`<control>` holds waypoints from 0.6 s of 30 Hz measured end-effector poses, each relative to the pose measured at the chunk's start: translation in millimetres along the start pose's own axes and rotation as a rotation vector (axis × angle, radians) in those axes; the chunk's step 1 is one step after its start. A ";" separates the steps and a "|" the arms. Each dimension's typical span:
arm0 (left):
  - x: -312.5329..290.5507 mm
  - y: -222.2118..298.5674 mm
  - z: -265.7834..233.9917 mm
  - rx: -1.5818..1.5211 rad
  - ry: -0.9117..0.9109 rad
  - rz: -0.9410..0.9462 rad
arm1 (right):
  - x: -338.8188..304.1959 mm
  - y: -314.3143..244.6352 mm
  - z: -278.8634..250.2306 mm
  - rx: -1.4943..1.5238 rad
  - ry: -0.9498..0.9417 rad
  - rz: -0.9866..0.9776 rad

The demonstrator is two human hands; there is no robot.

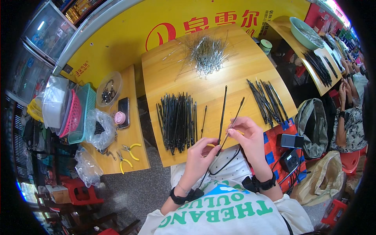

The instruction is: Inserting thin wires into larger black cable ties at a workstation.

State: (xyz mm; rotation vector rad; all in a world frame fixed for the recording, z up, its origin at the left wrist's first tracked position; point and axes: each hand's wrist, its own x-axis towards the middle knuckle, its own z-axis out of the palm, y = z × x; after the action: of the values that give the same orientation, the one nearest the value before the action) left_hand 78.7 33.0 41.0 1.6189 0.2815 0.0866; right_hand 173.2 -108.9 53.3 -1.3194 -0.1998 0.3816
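Observation:
Over the front edge of the wooden table, my left hand is closed on a long thin black rod that points upward. My right hand pinches a second, thinner rod with a dark upper end, tilted to the right. The lower ends of both rods meet near my fingertips, where the exact contact is hidden. Left of my hands lies a dense row of black rods, with one single rod beside it. A looser group of black rods lies to the right.
Thin silver wires are heaped at the table's far side. The left side table carries yellow-handled pliers, a phone, a pink jar and plastic baskets. Other people's hands work at a table far right.

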 end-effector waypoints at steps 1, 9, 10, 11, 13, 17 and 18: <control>0.1 -0.8 -0.2 -0.001 0.010 0.015 | 0.3 0.0 -0.9 0.001 -0.001 0.001; 0.8 3.0 1.0 0.164 0.049 0.122 | 0.2 1.1 -5.9 0.024 -0.030 -0.002; 0.8 2.8 1.2 0.172 0.045 0.128 | 0.1 0.5 -5.7 0.025 -0.030 -0.001; 0.7 2.5 1.5 0.180 0.041 0.135 | -0.2 -0.7 -5.2 0.017 -0.029 0.012; 0.5 1.5 2.5 0.194 0.041 0.138 | -0.5 -1.2 -5.3 0.009 -0.026 0.024; 0.2 -0.4 3.9 0.204 0.043 0.143 | -0.4 1.2 -5.7 0.000 -0.028 0.030; 0.3 -0.3 4.4 0.204 0.042 0.143 | 0.1 2.6 -5.9 -0.002 -0.028 0.025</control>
State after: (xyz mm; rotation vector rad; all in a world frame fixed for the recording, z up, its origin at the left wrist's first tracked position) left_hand 79.9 28.8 40.4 1.8402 0.2120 0.2068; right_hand 175.0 -113.7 49.4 -1.3197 -0.2072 0.4207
